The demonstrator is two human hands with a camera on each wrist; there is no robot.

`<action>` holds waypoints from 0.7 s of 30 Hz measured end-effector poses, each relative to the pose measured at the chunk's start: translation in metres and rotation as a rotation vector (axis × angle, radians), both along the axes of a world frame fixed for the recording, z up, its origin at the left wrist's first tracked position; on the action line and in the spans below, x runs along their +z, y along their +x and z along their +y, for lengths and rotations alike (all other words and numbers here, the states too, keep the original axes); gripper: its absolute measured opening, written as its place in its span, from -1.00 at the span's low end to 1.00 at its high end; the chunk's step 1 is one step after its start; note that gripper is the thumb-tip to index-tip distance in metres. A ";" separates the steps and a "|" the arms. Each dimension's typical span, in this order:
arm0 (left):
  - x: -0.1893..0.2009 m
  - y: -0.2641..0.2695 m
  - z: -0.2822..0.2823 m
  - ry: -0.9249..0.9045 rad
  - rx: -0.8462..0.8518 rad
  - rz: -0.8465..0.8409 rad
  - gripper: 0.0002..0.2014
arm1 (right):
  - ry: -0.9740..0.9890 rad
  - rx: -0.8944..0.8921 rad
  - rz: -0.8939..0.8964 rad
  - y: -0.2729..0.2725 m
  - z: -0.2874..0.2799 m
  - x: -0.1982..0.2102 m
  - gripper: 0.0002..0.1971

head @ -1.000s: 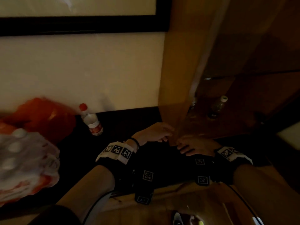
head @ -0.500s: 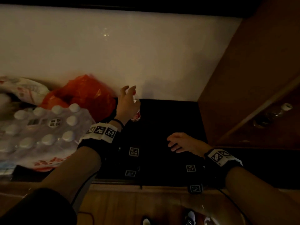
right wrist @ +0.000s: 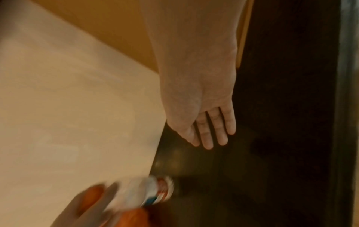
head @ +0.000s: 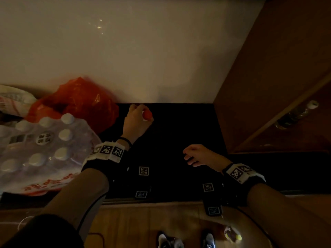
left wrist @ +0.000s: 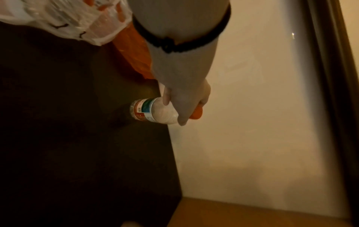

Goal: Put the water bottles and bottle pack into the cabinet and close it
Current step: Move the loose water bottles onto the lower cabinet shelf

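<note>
While the left hand (head: 137,120) grips a bottle (left wrist: 153,112) near its neck, the right hand (head: 198,155) hangs empty.

Nearest, the right hand hovers over the dark counter (head: 179,140), fingers (right wrist: 213,130) straight and spread, holding nothing. Farther in, close to the wall (head: 143,51), the left hand's fingers curl round the bottle's shoulder just below the red cap (head: 147,114); its long axis runs upright, cap up, base toward the counter, though whether the base touches I cannot tell. The open cabinet (head: 286,86), one bottle already inside (head: 295,114), lies well to the right, so the carry likely goes rightward past the free hand. The pack (head: 41,149) waits at left, beside a red bag (head: 77,102).
</note>
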State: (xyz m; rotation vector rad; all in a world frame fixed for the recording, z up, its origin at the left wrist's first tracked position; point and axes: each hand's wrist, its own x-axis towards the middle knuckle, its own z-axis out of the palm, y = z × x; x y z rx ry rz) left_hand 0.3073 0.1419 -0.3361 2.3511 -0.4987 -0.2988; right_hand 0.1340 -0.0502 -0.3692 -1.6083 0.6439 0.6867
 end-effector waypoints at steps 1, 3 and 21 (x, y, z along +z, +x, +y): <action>-0.001 -0.006 0.001 0.000 -0.010 -0.005 -0.75 | -0.029 0.006 -0.014 0.004 0.007 0.001 -0.75; -0.004 -0.019 0.003 0.011 -0.018 -0.008 -0.80 | -0.066 -0.001 -0.042 0.014 0.021 0.005 -0.67; 0.034 -0.156 -0.096 0.161 -0.550 0.111 -0.61 | -0.166 0.380 -0.397 -0.069 -0.040 0.036 -0.23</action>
